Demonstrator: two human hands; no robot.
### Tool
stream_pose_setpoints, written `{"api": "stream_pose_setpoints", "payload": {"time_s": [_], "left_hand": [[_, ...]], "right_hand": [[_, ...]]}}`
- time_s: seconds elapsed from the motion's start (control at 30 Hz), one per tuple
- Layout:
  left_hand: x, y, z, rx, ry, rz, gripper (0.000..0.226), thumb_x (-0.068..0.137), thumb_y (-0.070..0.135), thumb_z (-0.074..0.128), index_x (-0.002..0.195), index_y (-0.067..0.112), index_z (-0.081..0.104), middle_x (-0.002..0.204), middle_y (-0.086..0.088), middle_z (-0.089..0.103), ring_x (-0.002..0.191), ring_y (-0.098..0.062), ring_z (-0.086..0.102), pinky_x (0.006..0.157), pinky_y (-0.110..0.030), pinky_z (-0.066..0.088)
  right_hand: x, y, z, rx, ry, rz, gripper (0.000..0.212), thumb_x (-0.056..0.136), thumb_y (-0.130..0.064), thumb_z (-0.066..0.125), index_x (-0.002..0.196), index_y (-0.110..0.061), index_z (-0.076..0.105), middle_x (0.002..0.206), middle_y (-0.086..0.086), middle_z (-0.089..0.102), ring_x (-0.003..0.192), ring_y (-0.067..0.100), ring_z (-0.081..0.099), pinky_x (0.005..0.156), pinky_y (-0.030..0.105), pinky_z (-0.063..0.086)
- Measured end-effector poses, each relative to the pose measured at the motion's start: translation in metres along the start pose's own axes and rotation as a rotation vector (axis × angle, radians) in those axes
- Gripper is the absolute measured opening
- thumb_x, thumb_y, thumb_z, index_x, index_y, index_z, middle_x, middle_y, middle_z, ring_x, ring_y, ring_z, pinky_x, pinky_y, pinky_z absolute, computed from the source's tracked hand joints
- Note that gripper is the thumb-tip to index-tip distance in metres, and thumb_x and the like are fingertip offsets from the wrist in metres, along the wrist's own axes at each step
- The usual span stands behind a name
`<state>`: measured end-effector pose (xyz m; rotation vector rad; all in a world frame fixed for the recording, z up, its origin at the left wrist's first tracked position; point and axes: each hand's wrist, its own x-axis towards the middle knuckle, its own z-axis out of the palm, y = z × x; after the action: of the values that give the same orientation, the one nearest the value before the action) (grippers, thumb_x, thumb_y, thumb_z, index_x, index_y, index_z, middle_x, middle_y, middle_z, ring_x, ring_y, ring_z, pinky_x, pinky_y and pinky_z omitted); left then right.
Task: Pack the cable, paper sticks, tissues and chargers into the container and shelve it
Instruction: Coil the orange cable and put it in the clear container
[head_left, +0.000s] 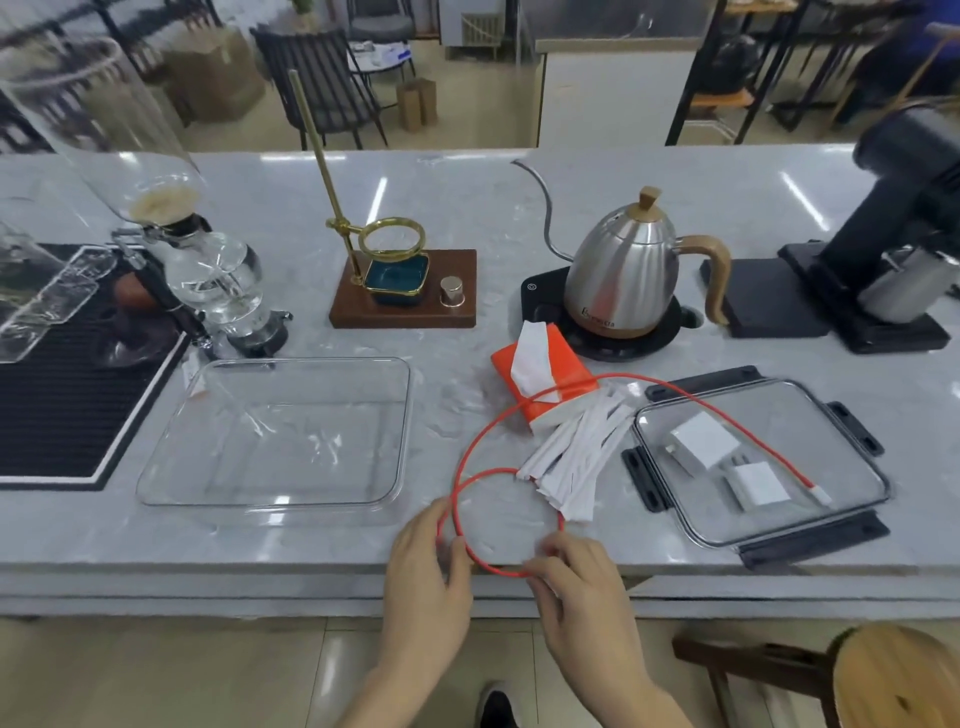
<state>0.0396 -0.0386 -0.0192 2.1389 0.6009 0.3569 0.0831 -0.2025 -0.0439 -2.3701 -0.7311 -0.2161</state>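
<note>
A red cable (470, 447) lies looped on the marble counter, and its far end with a white plug rests on the lid. My left hand (428, 577) pinches the loop's left side at the counter's front edge. My right hand (576, 587) grips the loop's bottom right. A clear container (171, 447) sits empty to the left. White paper sticks (576, 462) lie in a pile under the cable, beside an orange tissue pack (540, 374). Two white chargers (704, 441) (756, 486) rest on the clear lid (831, 452) with black clips.
A steel gooseneck kettle (623, 270) stands on its black base behind the tissues. Behind the container are a wooden pour-over stand (405, 291) and a glass siphon brewer (218, 280). A black mat (67, 395) lies far left, a black grinder (904, 223) far right, a wooden stool (893, 675) below.
</note>
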Motion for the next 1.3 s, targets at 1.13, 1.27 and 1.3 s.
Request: {"api": "stream_pose_setpoints", "payload": {"time_s": [1.13, 1.27, 1.3], "left_hand": [[0.027, 0.054, -0.042, -0.966, 0.102, -0.374, 0.023, 0.095, -0.002, 0.057, 0.104, 0.011, 0.074, 0.091, -0.011, 0.077, 0.077, -0.021, 0.075, 0.067, -0.021, 0.058], [0.035, 0.06, -0.05, -1.191, -0.048, -0.474, 0.023, 0.096, -0.006, 0.051, 0.113, -0.002, 0.067, 0.104, -0.016, 0.076, 0.074, -0.019, 0.074, 0.063, -0.023, 0.06], [0.036, 0.062, -0.051, -1.221, -0.091, -0.488, 0.024, 0.097, -0.006, 0.05, 0.115, -0.003, 0.065, 0.106, -0.017, 0.075, 0.071, -0.017, 0.073, 0.062, -0.023, 0.06]], "right_hand": [[0.027, -0.019, -0.021, 0.347, 0.182, -0.182, 0.02, 0.079, 0.001, 0.07, 0.089, -0.016, 0.069, 0.104, 0.002, 0.058, 0.095, 0.008, 0.056, 0.082, 0.018, 0.046], [0.028, -0.019, -0.03, 0.334, 0.197, -0.204, 0.025, 0.076, 0.004, 0.072, 0.087, -0.017, 0.069, 0.106, 0.004, 0.059, 0.093, 0.01, 0.056, 0.077, 0.021, 0.048], [0.028, -0.019, -0.032, 0.326, 0.193, -0.208, 0.024, 0.075, 0.004, 0.073, 0.086, -0.017, 0.07, 0.106, 0.004, 0.059, 0.092, 0.011, 0.056, 0.076, 0.023, 0.049]]}}
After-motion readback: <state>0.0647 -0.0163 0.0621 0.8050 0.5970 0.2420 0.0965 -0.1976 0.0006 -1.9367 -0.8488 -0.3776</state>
